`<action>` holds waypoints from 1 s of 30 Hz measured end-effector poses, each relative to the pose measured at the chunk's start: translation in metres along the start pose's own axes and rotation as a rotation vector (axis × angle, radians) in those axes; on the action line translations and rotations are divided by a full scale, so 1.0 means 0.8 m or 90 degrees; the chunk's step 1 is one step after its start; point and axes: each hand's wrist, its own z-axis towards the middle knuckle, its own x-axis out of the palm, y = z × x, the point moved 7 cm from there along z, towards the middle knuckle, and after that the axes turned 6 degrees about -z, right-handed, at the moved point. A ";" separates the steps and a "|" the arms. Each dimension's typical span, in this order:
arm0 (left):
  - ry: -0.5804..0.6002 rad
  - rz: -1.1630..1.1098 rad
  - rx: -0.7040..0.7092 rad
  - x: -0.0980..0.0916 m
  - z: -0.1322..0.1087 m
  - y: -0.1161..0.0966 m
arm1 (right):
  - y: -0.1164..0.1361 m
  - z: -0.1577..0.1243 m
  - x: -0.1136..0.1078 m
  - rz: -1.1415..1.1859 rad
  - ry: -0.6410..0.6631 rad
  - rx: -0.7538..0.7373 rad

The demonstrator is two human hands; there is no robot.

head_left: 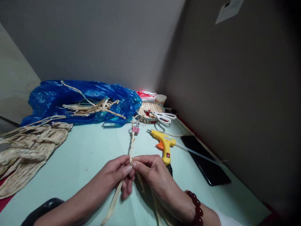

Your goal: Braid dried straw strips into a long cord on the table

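Note:
A thin braid of pale dried plant fibre (132,145) runs up the middle of the table, with a pink binder clip (135,129) on its far part. At its near end my left hand (119,172) pinches the braid between thumb and fingers. Close against it, my right hand (150,169) grips the same spot with thumb and forefinger. Loose flat strands (113,202) hang below both hands toward me. Just beyond my right hand lies a yellow glue gun (167,143) with an orange trigger and a clear glue stick in its back.
A blue plastic bag (89,89) holds loose fibre strips (91,108) at the back left. Woven fibre pieces (35,153) lie at left. White-handled scissors (162,116) rest on a round woven basket (147,108), near a paper cup (161,99). A black phone (207,163) lies at right, beside the wall.

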 end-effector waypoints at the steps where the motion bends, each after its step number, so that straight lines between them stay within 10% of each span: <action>1: 0.018 -0.078 -0.038 0.004 0.005 0.009 | 0.002 0.000 0.000 -0.013 0.003 -0.020; 9: -0.017 -0.099 -0.069 -0.002 0.004 0.019 | 0.018 -0.008 -0.004 -0.368 -0.019 -0.082; 19: -0.136 0.252 -0.003 -0.015 0.000 0.007 | 0.019 -0.027 0.013 -0.901 -0.018 -0.208; 30: -0.093 0.135 -0.031 -0.011 0.003 0.018 | 0.026 -0.042 0.042 -0.951 -0.057 -0.407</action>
